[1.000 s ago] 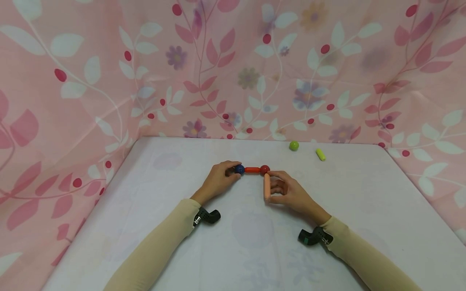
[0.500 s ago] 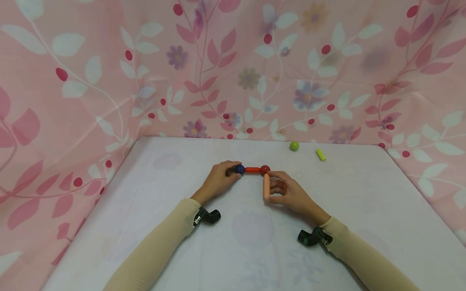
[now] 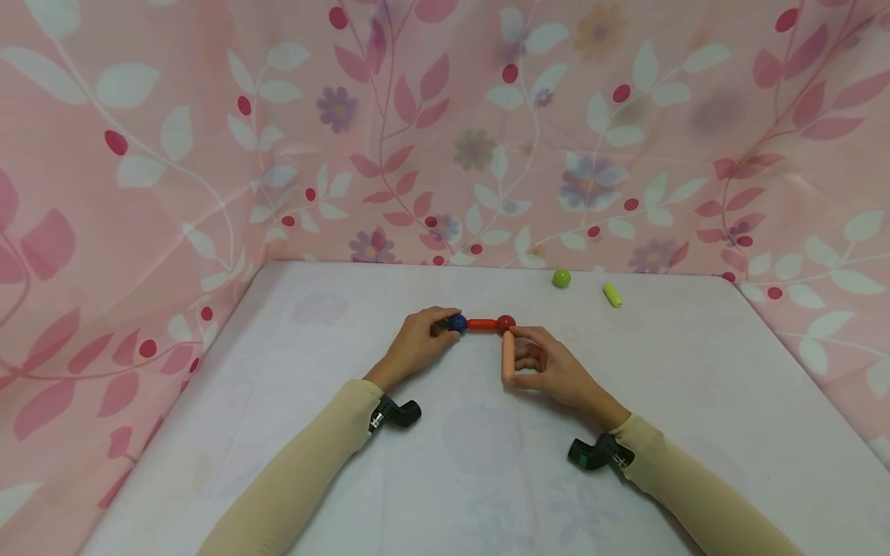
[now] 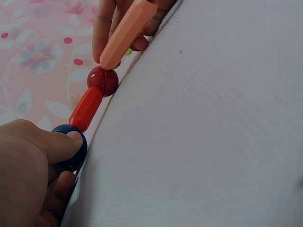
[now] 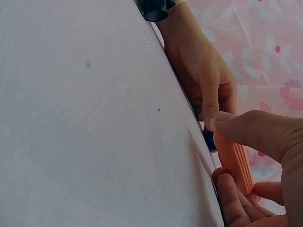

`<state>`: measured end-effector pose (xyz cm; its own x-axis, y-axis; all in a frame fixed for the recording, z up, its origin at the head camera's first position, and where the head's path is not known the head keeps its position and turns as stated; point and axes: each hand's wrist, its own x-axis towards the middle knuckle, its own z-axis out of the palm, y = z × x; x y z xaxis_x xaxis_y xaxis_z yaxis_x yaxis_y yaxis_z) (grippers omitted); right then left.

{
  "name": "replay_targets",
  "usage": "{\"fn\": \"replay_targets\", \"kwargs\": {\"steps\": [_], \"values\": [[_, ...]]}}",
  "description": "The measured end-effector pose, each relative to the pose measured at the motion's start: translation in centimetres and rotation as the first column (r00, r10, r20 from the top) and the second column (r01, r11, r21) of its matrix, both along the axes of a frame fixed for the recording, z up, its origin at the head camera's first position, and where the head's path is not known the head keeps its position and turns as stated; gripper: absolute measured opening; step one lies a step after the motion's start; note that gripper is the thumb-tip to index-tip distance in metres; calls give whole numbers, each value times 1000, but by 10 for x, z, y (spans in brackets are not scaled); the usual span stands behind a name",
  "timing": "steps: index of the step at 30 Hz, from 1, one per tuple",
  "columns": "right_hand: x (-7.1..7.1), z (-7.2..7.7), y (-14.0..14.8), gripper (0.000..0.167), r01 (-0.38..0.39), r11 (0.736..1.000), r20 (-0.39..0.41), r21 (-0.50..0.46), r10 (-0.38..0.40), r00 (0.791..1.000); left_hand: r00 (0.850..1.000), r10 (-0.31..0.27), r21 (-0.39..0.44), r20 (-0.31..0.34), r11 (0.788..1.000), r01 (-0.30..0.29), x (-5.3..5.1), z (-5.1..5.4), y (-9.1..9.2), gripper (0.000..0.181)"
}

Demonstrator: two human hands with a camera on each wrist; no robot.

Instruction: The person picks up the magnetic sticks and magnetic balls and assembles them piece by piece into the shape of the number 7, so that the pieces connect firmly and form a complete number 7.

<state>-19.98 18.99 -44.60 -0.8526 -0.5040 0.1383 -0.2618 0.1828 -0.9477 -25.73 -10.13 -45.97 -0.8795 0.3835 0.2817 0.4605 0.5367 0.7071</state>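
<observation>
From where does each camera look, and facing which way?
Head: on the head, facing forward and down at the table; left hand, right hand, sleeves show.
Left wrist: on that wrist, facing the blue ball; left hand near, right hand beyond.
Right wrist: on that wrist, facing the peach stick; right hand near, left hand beyond.
Both wrist views share the peach stick and blue ball.

The ball [image 3: 457, 323] at one end is dark blue, the ridged stick [image 3: 482, 325] next to it bright orange-red, and the shiny ball [image 3: 506, 323] after that deep red. The peach rod [image 3: 509, 357] is striped lengthwise with fine ridges. The loose bead [image 3: 561, 278] is leaf green, the short peg [image 3: 612, 295] yellow-green. The tabletop [image 3: 480, 494] is white with faint grey-lilac floral shapes; the sleeves [image 3: 299, 467] are plain beige. The pink curtain [image 3: 417, 193] bears white and rose leaves, crimson dots and purple flowers.
</observation>
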Motion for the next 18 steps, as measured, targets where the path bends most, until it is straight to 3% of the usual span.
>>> {"fn": "replay_targets", "kwargs": {"steps": [18], "values": [[-1,-3,0,79,6,1000,-18,-14,-6,1000,1000,-10,0,-15,1000,10,0,0,0,42]]}}
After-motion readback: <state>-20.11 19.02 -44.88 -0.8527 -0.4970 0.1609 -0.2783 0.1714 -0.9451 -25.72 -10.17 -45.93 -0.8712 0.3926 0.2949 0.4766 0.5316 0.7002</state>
